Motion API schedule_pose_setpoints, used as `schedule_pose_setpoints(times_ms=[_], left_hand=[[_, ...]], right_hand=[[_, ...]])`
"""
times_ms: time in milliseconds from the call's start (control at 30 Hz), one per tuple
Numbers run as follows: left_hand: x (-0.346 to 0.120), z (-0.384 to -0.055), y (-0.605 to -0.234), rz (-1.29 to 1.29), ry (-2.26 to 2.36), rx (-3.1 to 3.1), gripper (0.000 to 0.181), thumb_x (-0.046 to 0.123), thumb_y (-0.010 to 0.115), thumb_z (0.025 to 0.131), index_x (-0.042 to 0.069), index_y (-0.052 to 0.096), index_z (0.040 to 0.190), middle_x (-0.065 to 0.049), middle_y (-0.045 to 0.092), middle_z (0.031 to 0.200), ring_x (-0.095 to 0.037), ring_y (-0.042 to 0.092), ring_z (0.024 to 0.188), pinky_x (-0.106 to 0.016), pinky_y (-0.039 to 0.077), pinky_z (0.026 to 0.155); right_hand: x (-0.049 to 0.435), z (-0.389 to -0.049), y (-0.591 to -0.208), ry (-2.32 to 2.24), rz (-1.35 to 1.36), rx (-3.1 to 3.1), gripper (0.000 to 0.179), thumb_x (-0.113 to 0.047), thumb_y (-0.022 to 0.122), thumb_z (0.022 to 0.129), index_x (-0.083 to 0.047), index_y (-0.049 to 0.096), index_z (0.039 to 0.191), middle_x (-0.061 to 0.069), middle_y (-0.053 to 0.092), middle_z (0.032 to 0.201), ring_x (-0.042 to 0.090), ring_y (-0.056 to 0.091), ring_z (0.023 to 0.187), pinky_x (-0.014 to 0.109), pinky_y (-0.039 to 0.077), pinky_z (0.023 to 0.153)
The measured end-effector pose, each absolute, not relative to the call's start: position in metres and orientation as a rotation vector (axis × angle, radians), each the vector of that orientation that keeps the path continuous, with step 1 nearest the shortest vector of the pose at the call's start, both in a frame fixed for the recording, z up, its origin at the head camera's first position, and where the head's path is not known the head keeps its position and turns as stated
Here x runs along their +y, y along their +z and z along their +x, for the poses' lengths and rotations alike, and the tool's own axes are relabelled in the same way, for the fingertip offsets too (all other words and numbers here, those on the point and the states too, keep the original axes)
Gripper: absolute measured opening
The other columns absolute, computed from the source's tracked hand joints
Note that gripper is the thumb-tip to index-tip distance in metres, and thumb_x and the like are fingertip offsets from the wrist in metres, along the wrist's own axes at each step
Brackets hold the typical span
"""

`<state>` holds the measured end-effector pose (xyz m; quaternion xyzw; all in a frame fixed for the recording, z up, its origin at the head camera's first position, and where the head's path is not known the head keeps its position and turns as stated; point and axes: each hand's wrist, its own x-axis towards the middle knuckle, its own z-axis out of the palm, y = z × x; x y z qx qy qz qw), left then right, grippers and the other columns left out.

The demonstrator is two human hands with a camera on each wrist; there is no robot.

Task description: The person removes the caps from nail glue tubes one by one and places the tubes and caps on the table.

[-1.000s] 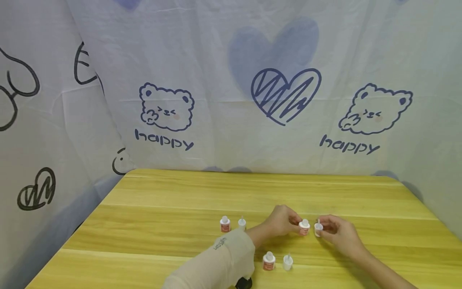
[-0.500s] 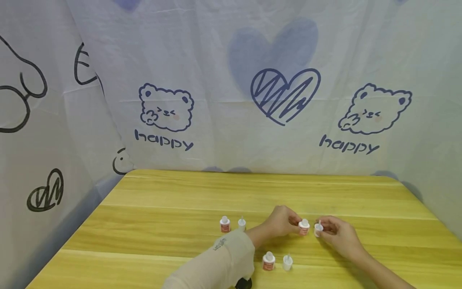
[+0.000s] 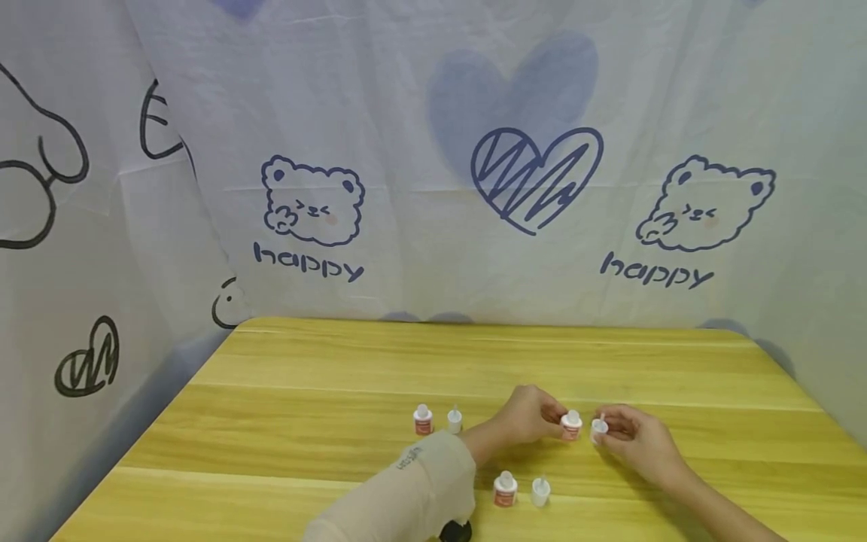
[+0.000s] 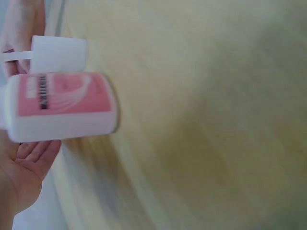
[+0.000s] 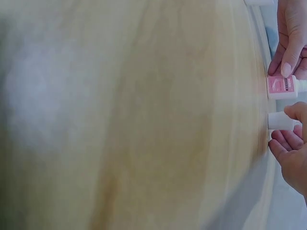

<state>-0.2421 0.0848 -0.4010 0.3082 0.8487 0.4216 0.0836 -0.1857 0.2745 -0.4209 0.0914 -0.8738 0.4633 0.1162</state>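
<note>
My left hand (image 3: 527, 415) pinches a small white bottle (image 3: 571, 427) with a red label, standing upright on the table. In the right wrist view its thumb (image 5: 288, 62) lies against the bottle's side. Just to the right, my right hand (image 3: 642, 443) holds a white cap (image 3: 599, 433) between thumb and fingers; a thin stem sticks up from this cap. The left wrist view shows the labelled bottle (image 4: 64, 103) close up, with the stemmed cap (image 4: 60, 53) beside it. A narrow gap separates bottle and cap in the head view.
A second bottle (image 3: 423, 421) and stemmed cap (image 3: 454, 420) stand left of the left forearm. Nearer the front are another bottle (image 3: 505, 491) and cap (image 3: 540, 492). All are on the wooden table (image 3: 305, 361), with a printed cloth (image 3: 420, 226) hanging behind it.
</note>
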Motion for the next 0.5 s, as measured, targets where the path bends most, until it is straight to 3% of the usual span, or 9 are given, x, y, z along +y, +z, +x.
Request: schedule_pose_setpoints(times_ms=[267, 500], left_hand=[[0.072, -0.244, -0.376, 1.007, 1.181, 2.592, 0.029, 0.013, 0.071, 0.082, -0.003, 0.067, 0.105, -0.011, 0.072, 0.099, -0.012, 0.069, 0.086, -0.01, 0.05, 0.07], [0.049, -0.246, -0.352, 1.003, 1.264, 2.648, 0.034, 0.024, 0.067, 0.086, 0.002, 0.066, 0.112, -0.011, 0.07, 0.107, -0.014, 0.067, 0.09, -0.014, 0.051, 0.073]], right_hand=[[0.281, -0.184, -0.412, 1.247, 0.259, -2.696, 0.045, -0.012, 0.075, 0.077, 0.008, 0.058, 0.114, 0.022, 0.067, 0.104, 0.011, 0.066, 0.084, 0.018, 0.053, 0.072], [0.288, -0.186, -0.398, 1.093, 0.417, -2.725, 0.056, -0.018, 0.076, 0.077, 0.009, 0.054, 0.12, 0.025, 0.063, 0.111, 0.038, 0.061, 0.101, 0.042, 0.051, 0.085]])
